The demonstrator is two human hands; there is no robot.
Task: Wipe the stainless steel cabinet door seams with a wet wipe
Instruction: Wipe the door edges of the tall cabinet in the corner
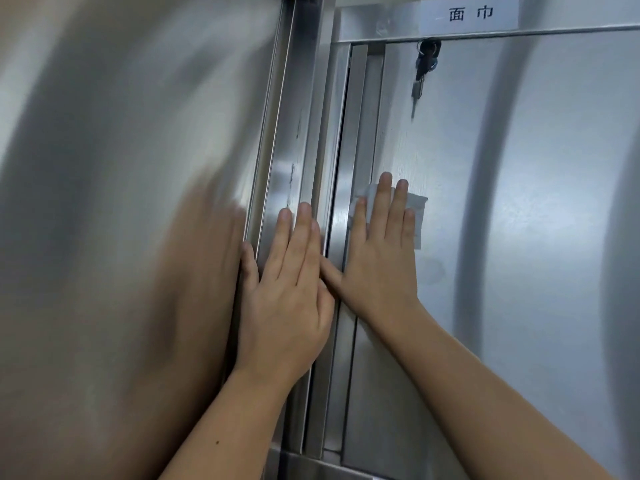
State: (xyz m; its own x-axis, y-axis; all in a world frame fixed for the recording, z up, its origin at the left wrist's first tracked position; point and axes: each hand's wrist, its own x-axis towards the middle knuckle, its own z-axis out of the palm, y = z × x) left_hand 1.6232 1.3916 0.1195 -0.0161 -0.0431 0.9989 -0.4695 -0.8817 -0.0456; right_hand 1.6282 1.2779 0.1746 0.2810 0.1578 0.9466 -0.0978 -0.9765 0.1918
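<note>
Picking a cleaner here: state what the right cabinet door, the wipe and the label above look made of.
Cabinet door: likely brushed stainless steel; fine grain, soft streaked reflections.
Wipe: thin white matte sheet, probably nonwoven fabric, flat under the right hand.
Label: white with black print, paper or plastic, unclear which.

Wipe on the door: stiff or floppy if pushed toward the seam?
Probably floppy: the wipe lies flat on the door, its edge crumpled. Likely glides on smooth steel under the flat right hand, but may bunch at the seam.
</note>
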